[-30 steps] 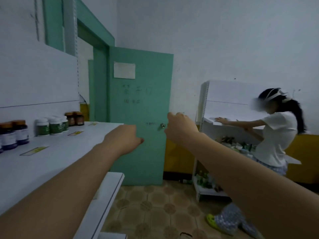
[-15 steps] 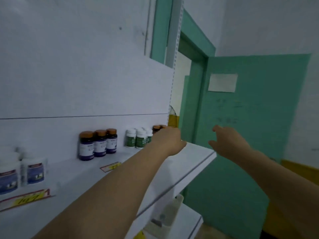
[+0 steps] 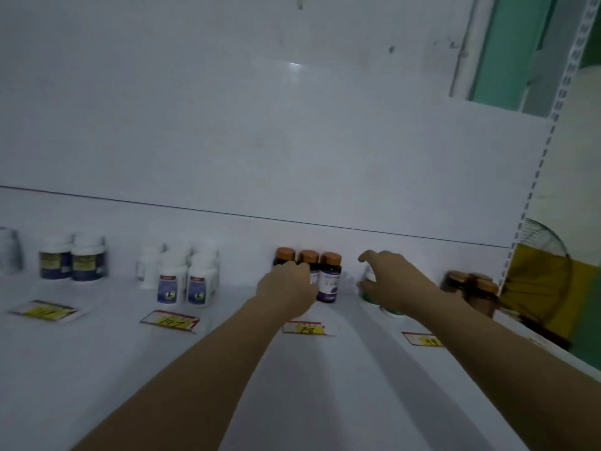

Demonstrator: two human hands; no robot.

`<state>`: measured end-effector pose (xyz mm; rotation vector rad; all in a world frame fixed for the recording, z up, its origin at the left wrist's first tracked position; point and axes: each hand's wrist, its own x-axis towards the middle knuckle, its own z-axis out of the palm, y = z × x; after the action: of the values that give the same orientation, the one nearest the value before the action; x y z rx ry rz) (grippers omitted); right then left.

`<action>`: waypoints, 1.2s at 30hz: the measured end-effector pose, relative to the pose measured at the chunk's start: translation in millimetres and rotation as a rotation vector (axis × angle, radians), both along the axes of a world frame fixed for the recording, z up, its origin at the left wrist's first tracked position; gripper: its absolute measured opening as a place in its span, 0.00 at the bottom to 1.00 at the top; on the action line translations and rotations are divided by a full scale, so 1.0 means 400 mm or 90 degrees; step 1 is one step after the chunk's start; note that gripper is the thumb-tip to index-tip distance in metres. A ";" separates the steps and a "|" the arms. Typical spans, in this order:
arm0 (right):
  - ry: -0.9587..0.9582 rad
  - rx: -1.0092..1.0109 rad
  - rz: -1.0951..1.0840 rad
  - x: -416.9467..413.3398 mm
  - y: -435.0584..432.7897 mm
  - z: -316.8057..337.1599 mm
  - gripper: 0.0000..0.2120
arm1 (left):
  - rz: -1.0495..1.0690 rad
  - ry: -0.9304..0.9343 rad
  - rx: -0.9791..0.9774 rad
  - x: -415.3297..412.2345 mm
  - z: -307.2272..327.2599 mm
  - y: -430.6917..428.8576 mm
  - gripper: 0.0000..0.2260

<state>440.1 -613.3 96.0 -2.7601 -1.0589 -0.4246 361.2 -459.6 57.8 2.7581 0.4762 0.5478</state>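
Left hand [image 3: 286,288]: out at the back of the shelf [image 3: 341,385], right on the dark bottles [image 3: 329,278]. It covers the fronts of the left and middle ones. Knuckles are bent but the fingers are hidden behind the hand, so I cannot tell grip from touch.
Right hand [image 3: 395,283]: over the green bottles [image 3: 368,292], thumb lifted clear to the left, fingers arched down and apart. It is not clamped on anything I can see.
Dark bottles: three in a row, orange caps, upright, hard by the back panel [image 3: 292,141], just behind the middle tag [image 3: 304,328].
Progress: early, by my read. Both hands are at the stock, but nothing is lifted and every bottle stands on the shelf. The taking or straightening itself is all left to do.
Back edge: no room behind the bottles, so any move has to come forward, towards the front edge.
Left side: the white bottles [image 3: 182,281] stand well apart from the dark row, leaving an open gap there.
Right side: tight. The brown jars [image 3: 471,288] sit near the right wrist, then comes the shelf's right end with the upright [image 3: 533,190] and a fan [image 3: 546,271] beyond.
Front: wide bare shelf under both forearms with only flat tags on it, which looks like the easy way out.
Risk: the third dark bottle stands just beside the left hand, and a sideways pull could tip it.
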 end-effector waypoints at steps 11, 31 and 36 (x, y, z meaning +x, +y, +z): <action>-0.010 0.082 0.190 0.075 0.280 -0.041 0.16 | 0.178 0.107 0.078 0.006 -0.185 0.122 0.23; 0.029 0.030 0.300 0.082 0.393 -0.047 0.10 | 0.173 0.036 -0.142 -0.004 -0.180 0.126 0.29; 0.140 0.183 0.281 0.054 0.337 -0.012 0.16 | 0.109 -0.143 -0.276 0.000 -0.157 0.127 0.26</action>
<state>461.5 -478.6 91.4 -2.1828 -1.3751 -0.1853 361.3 -408.8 -5.2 2.2294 0.6889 0.6923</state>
